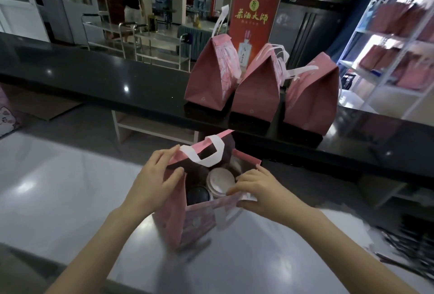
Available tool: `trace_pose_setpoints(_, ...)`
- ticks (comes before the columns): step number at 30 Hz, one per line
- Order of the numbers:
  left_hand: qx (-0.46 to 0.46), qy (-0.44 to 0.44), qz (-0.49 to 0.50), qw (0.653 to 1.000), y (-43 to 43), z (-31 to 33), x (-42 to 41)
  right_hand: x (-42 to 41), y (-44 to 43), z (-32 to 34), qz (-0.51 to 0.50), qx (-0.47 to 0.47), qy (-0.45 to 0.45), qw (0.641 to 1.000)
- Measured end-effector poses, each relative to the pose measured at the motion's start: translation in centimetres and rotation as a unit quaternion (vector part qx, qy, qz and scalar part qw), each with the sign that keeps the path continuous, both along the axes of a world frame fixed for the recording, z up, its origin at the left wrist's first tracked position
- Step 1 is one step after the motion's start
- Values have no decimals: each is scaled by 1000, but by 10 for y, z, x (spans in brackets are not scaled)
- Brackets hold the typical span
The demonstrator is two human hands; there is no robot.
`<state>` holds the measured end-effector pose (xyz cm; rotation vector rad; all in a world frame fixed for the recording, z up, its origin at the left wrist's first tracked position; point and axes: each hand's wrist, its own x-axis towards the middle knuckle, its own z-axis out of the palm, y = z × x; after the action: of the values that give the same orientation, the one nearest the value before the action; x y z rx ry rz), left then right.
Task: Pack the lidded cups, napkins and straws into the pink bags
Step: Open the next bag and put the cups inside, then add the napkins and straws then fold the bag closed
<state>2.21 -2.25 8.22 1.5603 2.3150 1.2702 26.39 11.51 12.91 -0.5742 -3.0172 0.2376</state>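
Observation:
An open pink bag point(199, 219) with white handles stands on the grey steel table in front of me. Inside it I see a cup with a white lid point(220, 182) and a cup with a dark lid point(197, 193). My left hand point(156, 176) grips the bag's left top edge near the far handle. My right hand point(254, 188) pinches the bag's near right rim. Three closed pink bags point(254, 91) stand side by side on the black counter behind. No napkins or straws show.
A black counter point(94, 82) runs across behind the table. A red sign point(254, 16) stands behind the closed bags. White shelves point(394, 42) with more pink bags are at the right. A person stands far off at the back left. Dark items lie at the table's right edge.

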Motion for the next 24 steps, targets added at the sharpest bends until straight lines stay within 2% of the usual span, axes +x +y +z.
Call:
trace_pose_setpoints(4, 10, 5, 16, 1000, -5, 6, 3, -2, -1, -8, -30, 92, 43, 994)
trace_pose_setpoints(8, 2, 10, 5, 1000, -12, 6, 12, 0, 11, -6, -70, 139, 77, 985)
trace_pose_setpoints(11, -1, -5, 12, 1000, -15, 7, 18, 2, 15, -9, -69, 134, 75, 986)
trace_pose_setpoints(14, 10, -23, 31, 999, -15, 12, 26, 5, 14, -15, -47, 107, 121, 986)
trace_pose_setpoints(19, 90, 12, 37, 995, -9, 41, 65, 28, 20, -22, -46, 67, 193, 978)
trace_pose_setpoints(22, 153, 14, -18, 988, 11, 57, 111, 60, 32, -30, -78, 56, 209, 973)
trace_pose_setpoints(24, 161, 9, -82, 984, 34, 57, 144, 91, 44, -39, -104, 55, 208, 971)
